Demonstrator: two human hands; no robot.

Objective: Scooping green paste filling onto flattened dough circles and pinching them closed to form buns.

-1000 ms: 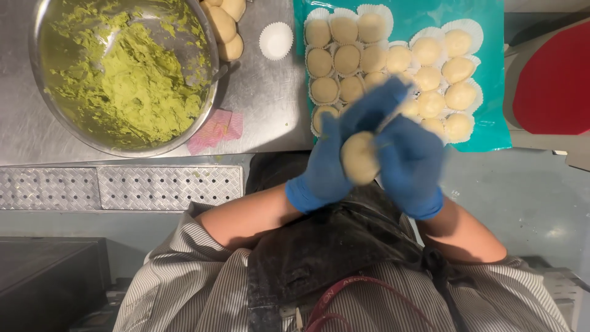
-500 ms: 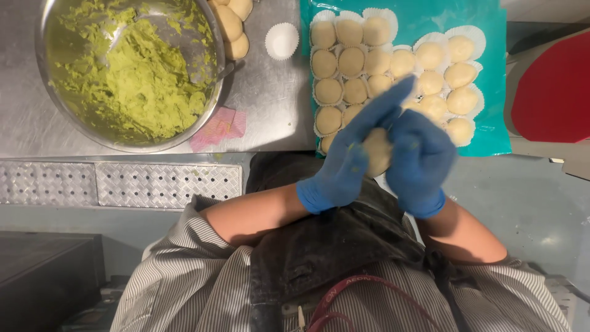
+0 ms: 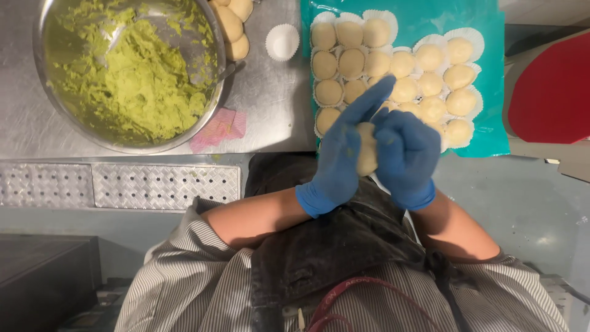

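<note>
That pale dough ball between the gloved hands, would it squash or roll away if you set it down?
The dough ball probably squashes easily: both hands, left hand and right hand, cup it gently. Being round, it might roll; the finished balls sit in paper cups.

both gloved hands, left hand [image 3: 340, 154] and right hand [image 3: 407, 154], pressed a pale dough ball [image 3: 367, 147] between them above the teal tray [image 3: 485, 132].

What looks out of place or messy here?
Little. A crumpled pink wrapper lies loose beside the steel bowl, and one empty paper cup sits off the teal tray. Both hands cup one dough ball.
</note>
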